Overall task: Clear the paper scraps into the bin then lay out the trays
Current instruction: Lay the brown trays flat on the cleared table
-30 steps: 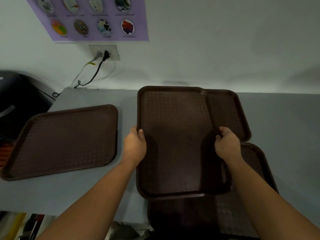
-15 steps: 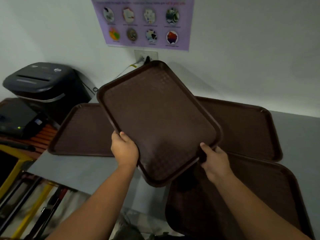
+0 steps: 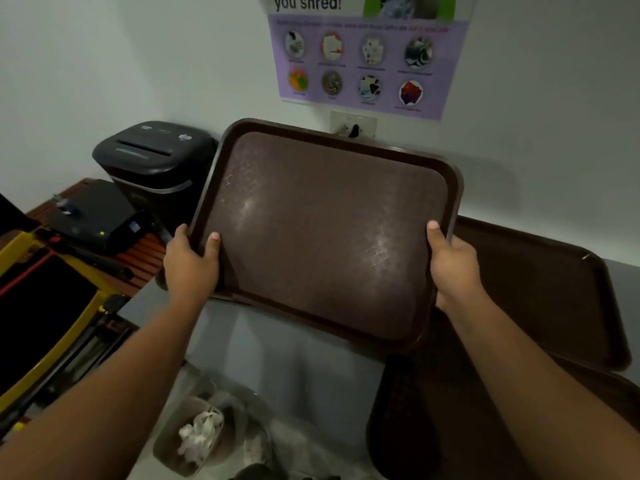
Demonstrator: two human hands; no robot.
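Observation:
A dark brown tray (image 3: 322,230) is held up above the grey table (image 3: 304,358), tilted toward me. My left hand (image 3: 190,261) grips its left edge with the thumb on top, and my right hand (image 3: 450,265) grips its right edge the same way. Another brown tray (image 3: 554,289) lies flat on the table at the right, and a further one (image 3: 433,427) lies at the near right. Below the table's near edge stands a bin (image 3: 173,441) lined with a bag, with crumpled white paper scraps (image 3: 201,434) inside. A tray lying at the left is mostly hidden behind the raised one.
A black paper shredder (image 3: 152,161) stands at the left by the wall. A black device (image 3: 93,216) sits on a slatted wooden surface beside it. Yellow-framed equipment (image 3: 45,306) fills the far left. A purple poster (image 3: 370,57) and a wall socket (image 3: 353,124) are on the wall.
The tray has swung from a diagonal tilt to a landscape hold and moved left. My hands now grip its two short sides. My view has turned left and down, showing the bin.

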